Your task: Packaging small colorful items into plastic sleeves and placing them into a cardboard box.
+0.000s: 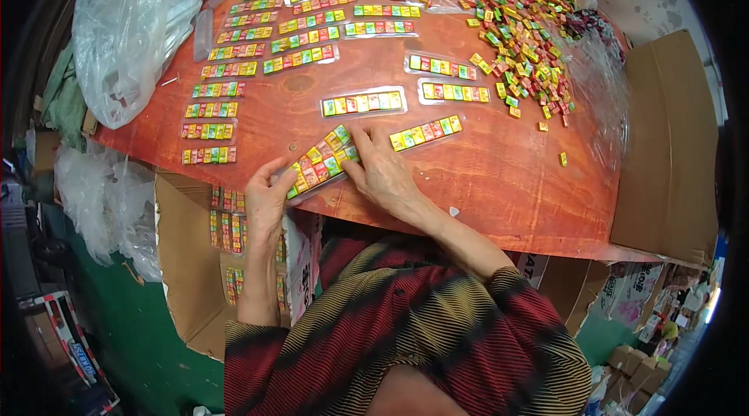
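Observation:
At the table's near edge, my left hand [267,201] grips the left end of a see-through plastic tray [316,167] filled with small coloured boxes in red, yellow and green. Two slanting rows of boxes show there; whether they share one tray or lie in two overlapping trays I cannot tell. My right hand [382,170] closes on the right end, its thumb and fingers against the boxes. Just beyond lies a filled tray [363,102], and another filled tray [426,134] sits right of my right hand.
Filled trays [209,130] line the table's left side. A heap of loose small boxes [530,34] covers the far right. Plastic bags [133,34] bulge at the far left. Below the near edge stands an open cardboard box [183,260] with filled trays inside; another carton [667,143] borders the right.

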A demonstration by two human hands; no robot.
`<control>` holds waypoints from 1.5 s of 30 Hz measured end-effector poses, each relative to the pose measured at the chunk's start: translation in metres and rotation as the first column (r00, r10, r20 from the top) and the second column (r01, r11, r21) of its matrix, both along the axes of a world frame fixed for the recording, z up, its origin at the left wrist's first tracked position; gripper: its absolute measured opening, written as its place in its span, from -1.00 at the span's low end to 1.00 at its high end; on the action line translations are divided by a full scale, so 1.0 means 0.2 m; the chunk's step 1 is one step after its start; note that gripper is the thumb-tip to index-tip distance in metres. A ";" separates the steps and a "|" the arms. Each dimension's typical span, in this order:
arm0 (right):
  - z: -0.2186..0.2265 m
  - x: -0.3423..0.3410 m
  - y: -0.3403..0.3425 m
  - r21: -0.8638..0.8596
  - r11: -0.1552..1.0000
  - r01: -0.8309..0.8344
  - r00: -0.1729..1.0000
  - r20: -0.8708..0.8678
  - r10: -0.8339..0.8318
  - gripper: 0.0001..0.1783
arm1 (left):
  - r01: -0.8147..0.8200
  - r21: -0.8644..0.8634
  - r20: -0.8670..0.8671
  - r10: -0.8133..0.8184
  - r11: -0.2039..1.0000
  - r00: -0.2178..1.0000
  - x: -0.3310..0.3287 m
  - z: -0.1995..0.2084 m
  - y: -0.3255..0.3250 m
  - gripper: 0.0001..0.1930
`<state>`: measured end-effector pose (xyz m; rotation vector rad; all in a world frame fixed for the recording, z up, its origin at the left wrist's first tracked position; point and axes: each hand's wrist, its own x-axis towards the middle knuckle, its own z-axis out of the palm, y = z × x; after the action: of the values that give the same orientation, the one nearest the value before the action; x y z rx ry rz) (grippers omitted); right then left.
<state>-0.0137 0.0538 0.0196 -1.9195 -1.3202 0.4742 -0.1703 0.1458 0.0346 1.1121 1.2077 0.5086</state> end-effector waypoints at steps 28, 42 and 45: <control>0.16 0.29 -0.13 -0.148 0.981 0.126 0.948 -0.274 -0.163 -0.50 | 0.187 0.170 -0.030 -0.184 0.968 0.982 0.23 0.07 -0.08 -0.82; 0.04 0.51 -0.35 -0.217 0.899 0.379 0.922 0.167 -0.349 -0.62 | 0.519 0.571 -0.461 -0.275 0.636 0.844 0.65 -0.06 -0.28 -0.66; -0.07 0.56 -0.36 -0.084 0.928 0.363 0.927 0.131 -0.351 -0.57 | 0.477 0.612 -0.428 -0.244 0.631 0.870 0.66 -0.08 -0.31 -0.64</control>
<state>0.0974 -0.0189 0.0055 -2.2458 -0.9938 0.2568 -0.0390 0.0838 0.0191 2.1301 1.0056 0.4983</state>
